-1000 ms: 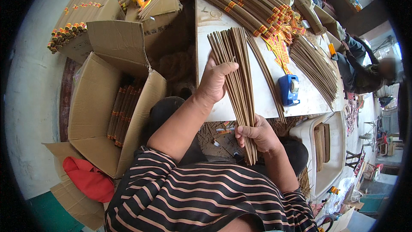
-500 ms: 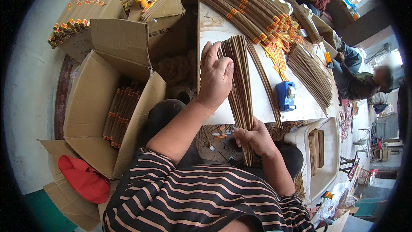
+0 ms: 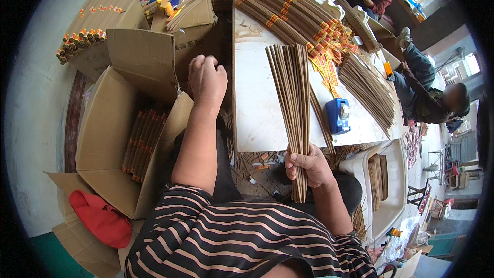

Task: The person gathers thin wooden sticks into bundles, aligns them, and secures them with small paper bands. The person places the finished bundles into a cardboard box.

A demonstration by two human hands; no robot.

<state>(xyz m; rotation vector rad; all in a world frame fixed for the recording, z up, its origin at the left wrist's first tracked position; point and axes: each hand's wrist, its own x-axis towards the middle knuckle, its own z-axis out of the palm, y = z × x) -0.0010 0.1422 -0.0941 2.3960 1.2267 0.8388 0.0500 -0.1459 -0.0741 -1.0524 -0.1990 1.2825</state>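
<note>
A fanned bundle of thin brown incense sticks (image 3: 294, 98) stands upright over the table's front edge. Around its lower end my right hand (image 3: 311, 167) is closed. My left hand (image 3: 207, 82) is off to the left of the table, above the gap beside the open carton, fingers curled in; whatever they hold, if anything, is hidden. Behind the bundle, a few loose sticks (image 3: 321, 118) lie on the white table (image 3: 254, 98), next to a blue tape dispenser (image 3: 338, 116). Red-and-yellow paper bands (image 3: 325, 72) lie just beyond.
Banded stick bundles (image 3: 288, 10) pile up at the table's far side; loose sticks (image 3: 368, 90) spread at right. An open carton (image 3: 103, 139) at left holds banded bundles (image 3: 144, 146). A white tub (image 3: 360, 167) stands at right, a red cloth (image 3: 100, 219) lower left. Other people sit beyond the table.
My left hand has left the bundle, moving left past the table edge, and its fingers have curled in. The bundle in my right hand has shifted slightly right and now stands straighter.
</note>
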